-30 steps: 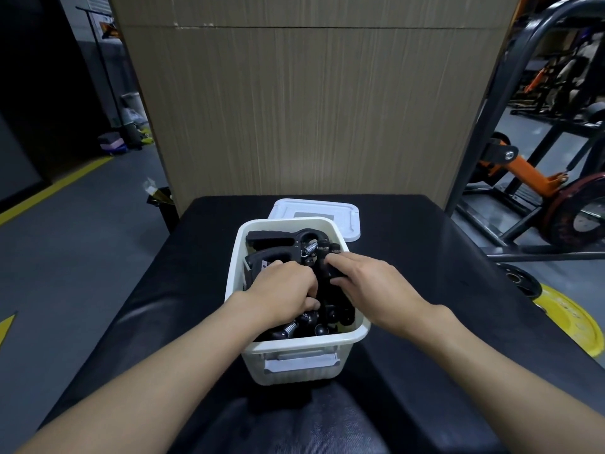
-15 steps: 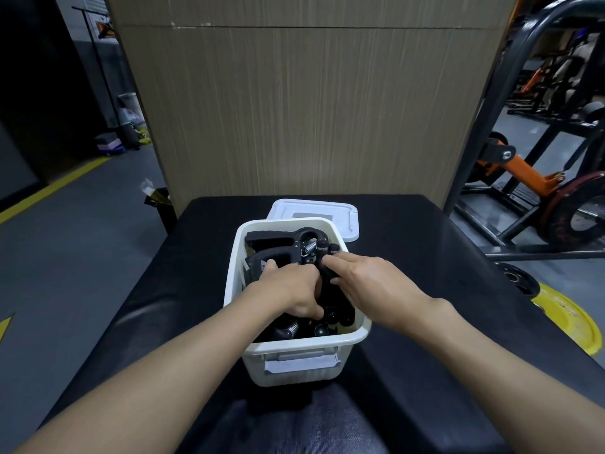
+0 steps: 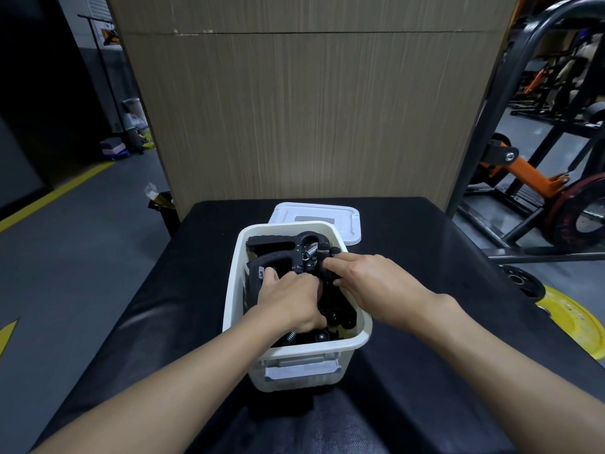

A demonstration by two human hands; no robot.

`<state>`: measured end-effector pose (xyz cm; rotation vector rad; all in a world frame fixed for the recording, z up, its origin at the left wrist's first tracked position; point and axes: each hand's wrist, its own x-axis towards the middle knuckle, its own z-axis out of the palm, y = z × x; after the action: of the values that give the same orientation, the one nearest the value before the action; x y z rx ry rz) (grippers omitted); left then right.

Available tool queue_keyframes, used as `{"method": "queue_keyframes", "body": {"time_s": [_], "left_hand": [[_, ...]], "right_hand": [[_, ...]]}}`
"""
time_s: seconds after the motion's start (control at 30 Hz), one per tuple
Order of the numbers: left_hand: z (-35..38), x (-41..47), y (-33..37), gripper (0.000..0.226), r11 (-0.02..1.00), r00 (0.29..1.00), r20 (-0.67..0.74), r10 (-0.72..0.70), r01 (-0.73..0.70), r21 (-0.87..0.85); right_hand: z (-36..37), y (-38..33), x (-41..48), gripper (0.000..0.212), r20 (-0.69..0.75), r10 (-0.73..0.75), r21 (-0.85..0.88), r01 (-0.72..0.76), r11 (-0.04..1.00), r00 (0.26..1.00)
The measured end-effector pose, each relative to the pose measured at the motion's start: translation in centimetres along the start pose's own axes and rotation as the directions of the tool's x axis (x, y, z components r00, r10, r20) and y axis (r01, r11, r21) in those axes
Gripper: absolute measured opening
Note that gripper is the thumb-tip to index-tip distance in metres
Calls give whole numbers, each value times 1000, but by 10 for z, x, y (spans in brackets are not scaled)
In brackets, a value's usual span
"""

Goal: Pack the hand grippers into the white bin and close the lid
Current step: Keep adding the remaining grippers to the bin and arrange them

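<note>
black padded bench [image 3: 425, 257] in a gym, white bin [image 3: 301, 355] at frame centre heaped with hand grippers [image 3: 281, 253], left hand [image 3: 291, 299] curled round one, right hand [image 3: 376, 283] pinching a handle beside it, lid [image 3: 314, 213] lying just behind; risk: handles left proud of the rim would block the lid.

One white bin [image 3: 234, 290]. One white lid [image 3: 314, 213]. One left hand [image 3: 288, 299] and one right hand [image 3: 376, 283], two in all. Black hand grippers [image 3: 278, 253] heaped in the bin: at least two, going by two springs in view; full number hidden under the hands and the tangle. One black padded bench [image 3: 425, 257]. One wooden panel [image 3: 311, 109]. On the floor, one yellow weight plate [image 3: 576, 326] and one small black weight plate [image 3: 520, 280].
</note>
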<state>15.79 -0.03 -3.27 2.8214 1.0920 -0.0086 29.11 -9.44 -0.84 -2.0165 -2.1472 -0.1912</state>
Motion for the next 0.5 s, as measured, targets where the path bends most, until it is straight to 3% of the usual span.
{"method": "queue_keyframes", "body": {"time_s": [0.23, 0.5], "left_hand": [[12, -15, -6, 10, 992, 969, -234, 75, -97, -85], [9, -15, -10, 9, 992, 978, -185, 95, -108, -61]], "right_hand": [[-1, -1, -1, 5, -5, 4, -18, -4, 1000, 1000], [3, -4, -3, 10, 8, -14, -31, 14, 999, 1000]]}}
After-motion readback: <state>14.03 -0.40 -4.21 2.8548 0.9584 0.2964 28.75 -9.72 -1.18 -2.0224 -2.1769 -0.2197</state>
